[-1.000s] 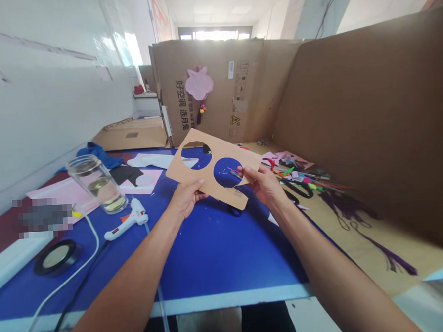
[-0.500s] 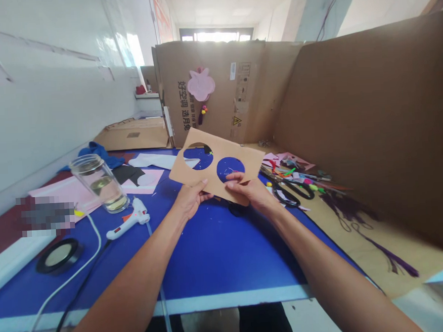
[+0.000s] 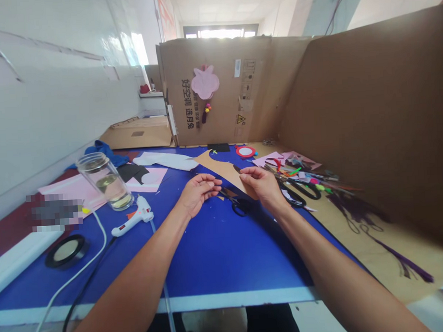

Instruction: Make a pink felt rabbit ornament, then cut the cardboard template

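Note:
In my right hand (image 3: 262, 184) is a piece of tan card (image 3: 227, 171), pinched between thumb and fingers near its right end. The card is tilted away, and a curved cut-out shows on its far edge. My left hand (image 3: 200, 193) hovers to the left, fingers loosely bent and apart, with nothing visible in it. Between and below the hands, a pair of black-handled scissors (image 3: 241, 205) lies on the blue table. Left of my left hand, a white hot glue gun (image 3: 137, 217) with a clear glue stick rests on the table.
A glass jar of yellowish liquid (image 3: 113, 189) and a roll of black tape (image 3: 66, 251) stand at left. Larger black-handled scissors (image 3: 300, 190), paper scraps and purple tassels (image 3: 402, 260) lie at right. Cardboard walls (image 3: 218, 106) rise behind and at right. A red-rimmed disc (image 3: 246, 151) lies at the back.
My left hand has let go of the card and moved slightly apart. The card has tilted in my right hand, so its two round holes no longer face me. The scissors beneath are now visible.

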`<state>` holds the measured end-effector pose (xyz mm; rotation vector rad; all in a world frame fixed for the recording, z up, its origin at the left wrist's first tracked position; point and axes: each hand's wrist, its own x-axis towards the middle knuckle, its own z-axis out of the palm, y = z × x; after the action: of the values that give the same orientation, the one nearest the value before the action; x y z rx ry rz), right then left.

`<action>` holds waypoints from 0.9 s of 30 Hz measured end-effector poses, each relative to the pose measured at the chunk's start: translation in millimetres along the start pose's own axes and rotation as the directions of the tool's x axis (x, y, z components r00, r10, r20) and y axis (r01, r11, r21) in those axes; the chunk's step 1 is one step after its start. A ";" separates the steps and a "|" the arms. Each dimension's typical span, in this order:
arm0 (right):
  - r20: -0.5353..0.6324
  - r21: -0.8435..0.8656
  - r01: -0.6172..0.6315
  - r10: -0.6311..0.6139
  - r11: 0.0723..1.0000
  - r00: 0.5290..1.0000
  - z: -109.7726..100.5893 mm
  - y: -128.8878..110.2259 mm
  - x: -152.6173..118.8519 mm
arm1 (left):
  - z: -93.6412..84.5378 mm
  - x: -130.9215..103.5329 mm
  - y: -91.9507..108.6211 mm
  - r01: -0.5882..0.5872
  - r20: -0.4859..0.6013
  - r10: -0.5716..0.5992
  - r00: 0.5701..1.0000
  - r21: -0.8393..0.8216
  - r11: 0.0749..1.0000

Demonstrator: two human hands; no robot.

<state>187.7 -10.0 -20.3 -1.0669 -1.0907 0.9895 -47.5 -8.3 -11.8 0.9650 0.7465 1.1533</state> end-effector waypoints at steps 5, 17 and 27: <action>0.032 -0.419 0.106 -0.102 0.902 0.994 0.4 1.9 -4.5 | 0.2 0.5 0.9 0.016 0.005 -0.016 1.000 -0.050 0.999; 0.276 -0.454 0.462 -0.373 0.762 0.886 34.1 -3.4 -32.9 | 4.2 -0.8 -3.1 0.054 0.035 -0.055 0.998 0.033 0.998; 0.337 -0.467 0.531 -0.413 0.707 0.846 33.8 -7.2 -38.0 | 12.4 -5.4 -5.4 0.074 0.030 -0.077 0.997 0.108 0.991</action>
<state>148.3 -42.6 -16.1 -1.0499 -1.7925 0.3646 -35.8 -17.1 -11.5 1.0341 0.8169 1.0373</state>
